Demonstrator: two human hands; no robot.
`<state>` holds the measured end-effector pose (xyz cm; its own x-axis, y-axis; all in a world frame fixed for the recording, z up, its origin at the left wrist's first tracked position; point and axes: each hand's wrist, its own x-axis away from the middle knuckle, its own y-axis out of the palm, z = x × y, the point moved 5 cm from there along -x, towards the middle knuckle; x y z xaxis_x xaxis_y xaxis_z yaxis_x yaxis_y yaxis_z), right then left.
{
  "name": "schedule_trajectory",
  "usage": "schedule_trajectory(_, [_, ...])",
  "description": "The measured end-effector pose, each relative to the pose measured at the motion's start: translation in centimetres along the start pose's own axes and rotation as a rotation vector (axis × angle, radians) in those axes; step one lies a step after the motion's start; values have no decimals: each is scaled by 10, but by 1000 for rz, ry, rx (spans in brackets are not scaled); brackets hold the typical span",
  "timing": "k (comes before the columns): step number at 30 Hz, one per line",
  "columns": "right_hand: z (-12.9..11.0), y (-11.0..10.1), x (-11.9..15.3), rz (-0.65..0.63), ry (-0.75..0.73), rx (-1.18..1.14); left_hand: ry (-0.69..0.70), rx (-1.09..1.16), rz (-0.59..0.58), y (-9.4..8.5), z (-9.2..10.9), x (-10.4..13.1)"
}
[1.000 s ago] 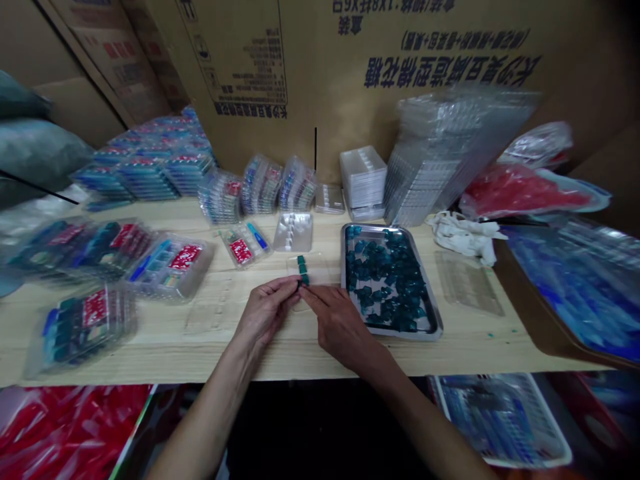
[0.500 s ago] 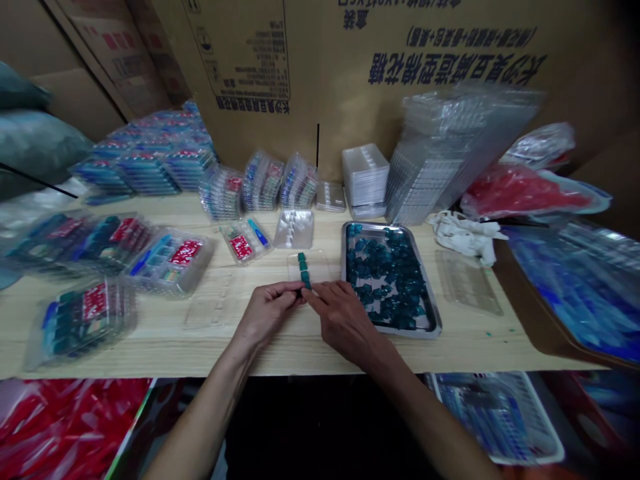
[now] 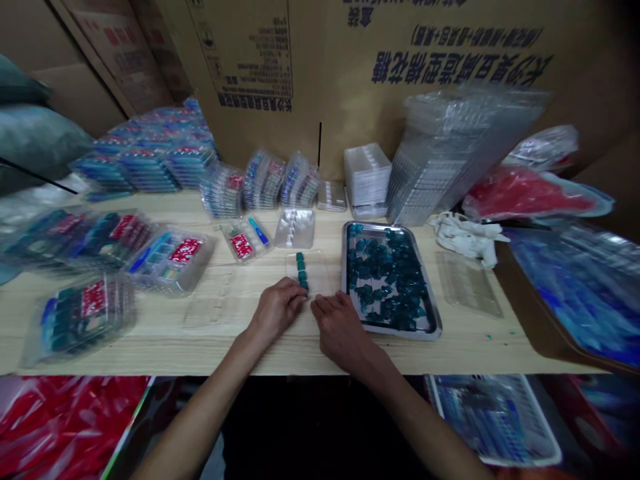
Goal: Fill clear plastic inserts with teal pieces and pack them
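Over clear tray (image 3: 321, 269), left fingers (image 3: 295, 291) together on green piece (image 3: 304, 285)

Pale wooden table (image 3: 165, 353); on it clear tray (image 3: 320, 268), metal tray (image 3: 436, 329), white cloth (image 3: 470, 238), plastic stack (image 3: 425, 160).

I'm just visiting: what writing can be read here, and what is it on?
"长沙臭豆腐造型棉花糖": large, upside down, on the big cardboard carton; it seems repeated smaller at lower left.
"盒装": same carton, upper middle, upside down.
Bracketed line and framed print there: too small or blurred to read fully.
Red print on the farther-left carton: too blurred.
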<state>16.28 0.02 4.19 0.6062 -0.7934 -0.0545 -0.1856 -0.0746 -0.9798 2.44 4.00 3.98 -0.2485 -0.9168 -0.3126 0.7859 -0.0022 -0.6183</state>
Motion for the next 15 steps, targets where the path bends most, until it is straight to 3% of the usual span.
schedule_trajectory(3, [0,-1,-1,-50,9,-10,120,-99,22,7,-1,3])
schedule_trajectory(10, [5,-2,-2,-108,19,-82,213,-163,26,9,6,2])
schedule_trajectory(15, [6,-3,-1,-132,46,-120,315,-254,32,11,8,22])
